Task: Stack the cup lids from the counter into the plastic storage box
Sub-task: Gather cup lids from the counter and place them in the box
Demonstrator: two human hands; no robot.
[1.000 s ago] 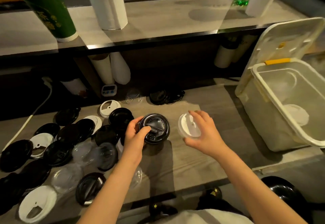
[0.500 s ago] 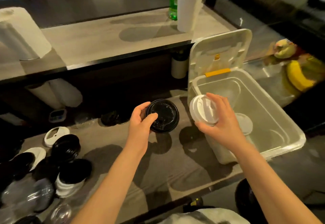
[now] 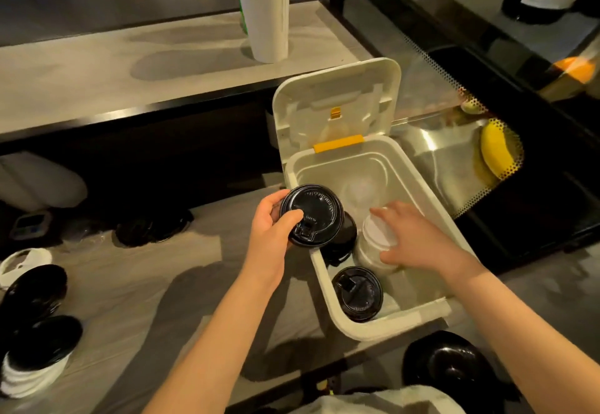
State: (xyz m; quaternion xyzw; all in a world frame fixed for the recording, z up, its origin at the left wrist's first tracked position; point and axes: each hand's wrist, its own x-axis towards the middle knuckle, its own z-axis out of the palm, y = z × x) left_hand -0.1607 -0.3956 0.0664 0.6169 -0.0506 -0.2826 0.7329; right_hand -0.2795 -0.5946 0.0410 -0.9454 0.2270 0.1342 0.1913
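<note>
My left hand (image 3: 271,228) grips a black cup lid (image 3: 313,214) and holds it over the left rim of the plastic storage box (image 3: 324,287). My right hand (image 3: 410,240) is inside the box, fingers wrapped on a white lid (image 3: 375,235) that tops a pale stack. Two more black lids lie in the box: one (image 3: 357,293) near the front, another (image 3: 341,241) partly hidden under the held lid. The box's white cover (image 3: 337,102) stands open at the back. Several black and white lids (image 3: 35,316) remain on the counter at far left.
A paper roll (image 3: 266,7) stands on the upper shelf behind the box. Dark lids (image 3: 152,228) lie under the shelf. A banana (image 3: 495,150) sits in a steel tray to the right. A black stool (image 3: 451,365) is below the counter edge.
Both hands moved right toward the box. My right hand went from above the rim down inside it with the white lid; my left brought the black lid over the box's edge.
</note>
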